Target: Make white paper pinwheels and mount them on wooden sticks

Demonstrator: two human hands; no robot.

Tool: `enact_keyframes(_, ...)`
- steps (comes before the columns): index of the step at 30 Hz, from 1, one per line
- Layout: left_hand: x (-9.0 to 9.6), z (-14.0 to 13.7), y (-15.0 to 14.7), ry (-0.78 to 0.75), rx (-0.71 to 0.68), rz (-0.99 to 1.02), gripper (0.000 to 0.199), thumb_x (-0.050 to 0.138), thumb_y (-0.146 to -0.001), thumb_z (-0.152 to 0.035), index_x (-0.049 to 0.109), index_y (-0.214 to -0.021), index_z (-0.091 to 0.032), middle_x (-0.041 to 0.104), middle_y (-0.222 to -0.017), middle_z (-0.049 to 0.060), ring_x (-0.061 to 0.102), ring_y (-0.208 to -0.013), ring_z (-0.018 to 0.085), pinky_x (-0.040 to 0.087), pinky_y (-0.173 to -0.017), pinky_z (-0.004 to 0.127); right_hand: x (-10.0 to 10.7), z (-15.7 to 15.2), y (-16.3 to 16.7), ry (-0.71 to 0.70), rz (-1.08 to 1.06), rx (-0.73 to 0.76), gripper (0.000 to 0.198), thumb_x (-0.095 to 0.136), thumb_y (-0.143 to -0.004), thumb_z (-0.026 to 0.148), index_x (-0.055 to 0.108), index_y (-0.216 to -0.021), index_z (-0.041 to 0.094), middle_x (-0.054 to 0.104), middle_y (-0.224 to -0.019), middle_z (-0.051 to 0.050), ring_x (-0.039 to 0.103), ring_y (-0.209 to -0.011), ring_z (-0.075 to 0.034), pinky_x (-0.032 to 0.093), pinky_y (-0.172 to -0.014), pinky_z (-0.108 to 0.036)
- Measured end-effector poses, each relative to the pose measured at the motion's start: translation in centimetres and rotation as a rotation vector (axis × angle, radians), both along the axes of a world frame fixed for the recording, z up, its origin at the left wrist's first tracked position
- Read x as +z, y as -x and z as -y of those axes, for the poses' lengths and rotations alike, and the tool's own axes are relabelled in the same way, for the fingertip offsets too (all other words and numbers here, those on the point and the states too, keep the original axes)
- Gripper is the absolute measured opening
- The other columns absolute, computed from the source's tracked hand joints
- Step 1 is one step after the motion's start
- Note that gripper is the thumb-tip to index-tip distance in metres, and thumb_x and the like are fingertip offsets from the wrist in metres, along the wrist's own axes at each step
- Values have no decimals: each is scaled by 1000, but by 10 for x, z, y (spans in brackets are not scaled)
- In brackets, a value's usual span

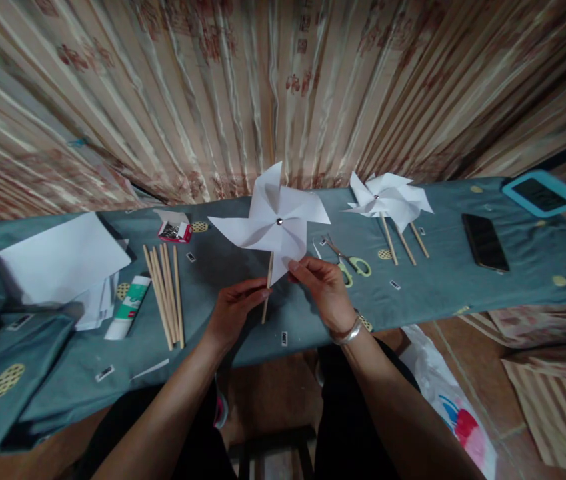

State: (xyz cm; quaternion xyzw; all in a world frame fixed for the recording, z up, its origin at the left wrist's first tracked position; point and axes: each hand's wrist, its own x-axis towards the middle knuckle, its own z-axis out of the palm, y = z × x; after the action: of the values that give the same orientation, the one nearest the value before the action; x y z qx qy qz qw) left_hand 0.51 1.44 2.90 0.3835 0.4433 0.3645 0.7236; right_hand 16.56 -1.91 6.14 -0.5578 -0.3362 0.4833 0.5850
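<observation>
A white paper pinwheel (290,230) with a silver pin at its centre is held up over the cloth-covered table. My left hand (235,307) pinches its wooden stick (265,303) between thumb and fingers. With thumb and forefinger, my right hand (323,288) grips the tip of the pinwheel's lower blade. Just beyond the right hand lie scissors (360,266) with light green handles. Several wooden sticks (167,293) lie to the left of my left hand, beside a white and green glue tube (130,307).
Finished pinwheels (397,199) lie at the back right. Farther right are a black phone (485,241) and a blue-framed device (543,193). White paper sheets (63,257) and a small red box of pins (175,231) are on the left. A plastic bag (443,393) sits below the table edge.
</observation>
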Motion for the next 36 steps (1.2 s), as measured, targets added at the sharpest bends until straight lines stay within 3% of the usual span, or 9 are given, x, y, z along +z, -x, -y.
enact_keyframes(8,0,1,-2,4,-4,25,31,91,-51,-33,81,-77,-21,77,-77,3,67,-76,17,51,-81,30,2,-1,6,1,-12,20,44,81,-60,61,65,-54,20,58,-54,3,45,-54,-9,37,-55,-26)
enact_keyframes(18,-5,2,-1,-7,-11,38,30,89,-55,-29,81,-84,-21,79,-90,5,70,-88,21,51,-92,35,-1,-3,10,-33,5,24,39,80,-63,60,71,-58,22,67,-59,2,53,-56,-11,46,-60,-27)
enact_keyframes(24,-4,2,-2,-16,2,53,30,89,-56,-28,81,-84,-22,79,-88,6,71,-87,22,52,-91,37,-5,0,11,-55,185,40,31,76,-74,49,73,-63,21,70,-62,0,58,-58,-12,46,-57,-26)
enact_keyframes(30,-3,1,-6,-48,18,77,25,87,-58,-28,81,-81,-23,79,-88,5,71,-85,20,52,-89,33,-7,4,8,-29,454,14,20,76,-76,41,75,-74,21,74,-73,-2,64,-68,-17,50,-68,-30)
enact_keyframes(36,-4,1,-12,-65,30,62,25,87,-57,-28,81,-81,-23,79,-84,3,71,-85,20,52,-92,37,-11,5,10,-27,485,-3,17,74,-77,37,74,-77,21,75,-78,-4,66,-72,-18,51,-73,-32)
